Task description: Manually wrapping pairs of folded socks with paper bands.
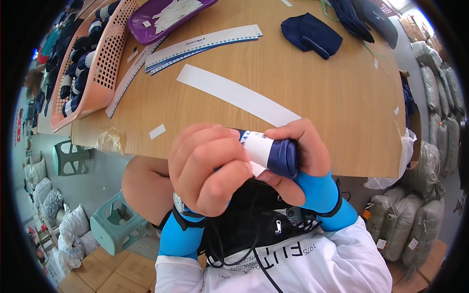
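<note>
Both hands hold one rolled navy cloth bundle [283, 157] close to my chest, below the table's near edge. A white paper band [258, 148] with blue marks wraps around the roll. My left hand [207, 166] curls over the roll's left end and pinches the band's loose end. My right hand [303, 156] grips the roll's right end from behind and below. Blue sleeves cover both wrists.
A wooden table [342, 107] carries a long white paper strip [239, 95], a stack of printed strips [202, 44], a folded navy cloth [310, 34], a purple tray [166, 17] and a pink basket [105, 53] of banded rolls. Green stools [115, 224] and filled sacks [420, 219] stand on the floor.
</note>
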Demonstrator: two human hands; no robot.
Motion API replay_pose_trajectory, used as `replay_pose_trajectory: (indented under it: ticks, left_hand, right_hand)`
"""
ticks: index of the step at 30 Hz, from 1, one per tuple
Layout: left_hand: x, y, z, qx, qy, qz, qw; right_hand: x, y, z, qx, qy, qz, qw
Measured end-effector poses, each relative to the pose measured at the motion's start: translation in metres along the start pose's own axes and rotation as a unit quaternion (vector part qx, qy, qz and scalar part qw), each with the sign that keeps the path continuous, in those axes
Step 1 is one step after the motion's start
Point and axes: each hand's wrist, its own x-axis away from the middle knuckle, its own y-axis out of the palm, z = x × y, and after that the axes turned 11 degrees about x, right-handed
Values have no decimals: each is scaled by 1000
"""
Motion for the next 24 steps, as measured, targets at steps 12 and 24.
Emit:
replay_pose_trajectory:
  ticks: [12, 24]
  left_hand:
    - [-13, -24, -1, 258, -242, -92, 931]
    - [1, 4, 4, -55, -18, -4, 998]
  right_hand:
    - [-2, -2, 3, 8, -22, -25, 999]
    - [-1, 8, 3, -77, 43, 25, 996]
